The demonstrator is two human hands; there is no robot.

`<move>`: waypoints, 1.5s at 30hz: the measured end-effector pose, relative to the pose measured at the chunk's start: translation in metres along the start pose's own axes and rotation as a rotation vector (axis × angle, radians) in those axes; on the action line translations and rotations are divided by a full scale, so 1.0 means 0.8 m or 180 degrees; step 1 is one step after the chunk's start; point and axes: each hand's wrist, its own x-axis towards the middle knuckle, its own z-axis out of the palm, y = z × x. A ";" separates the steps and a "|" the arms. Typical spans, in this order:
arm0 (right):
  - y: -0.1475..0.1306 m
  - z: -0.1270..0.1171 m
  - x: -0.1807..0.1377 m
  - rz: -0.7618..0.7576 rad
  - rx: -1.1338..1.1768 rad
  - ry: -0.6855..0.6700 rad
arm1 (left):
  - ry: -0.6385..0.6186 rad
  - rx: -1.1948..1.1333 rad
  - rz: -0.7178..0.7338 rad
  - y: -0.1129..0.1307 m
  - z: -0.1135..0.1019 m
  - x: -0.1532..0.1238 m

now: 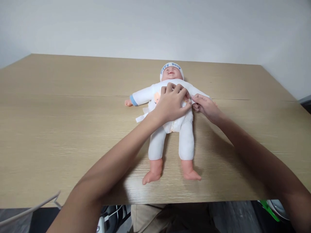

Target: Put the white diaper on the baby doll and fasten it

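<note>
A baby doll (171,73) lies face up on the table, in white clothes and a white cap with blue lettering, feet toward me. Around its hips is a white diaper (178,124); loose white diaper tabs (141,118) stick out on its left side in view. My left hand (172,102) lies across the doll's belly, fingers bent and thumb closed on the diaper's right edge. There my right hand (205,106) pinches the diaper's side, fingertips close to those of my left. My left hand covers most of the diaper's front.
The doll rests on a wide wooden table (73,139) that meets a pale wall (145,29) at the back. A white cable (31,209) crosses the front left corner. Below the front edge, a bright green object (269,210) shows at the right.
</note>
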 end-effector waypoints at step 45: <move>-0.007 0.000 0.000 0.0396 -0.0174 0.0318 | -0.0019 -0.0028 -0.0054 -0.010 0.005 0.003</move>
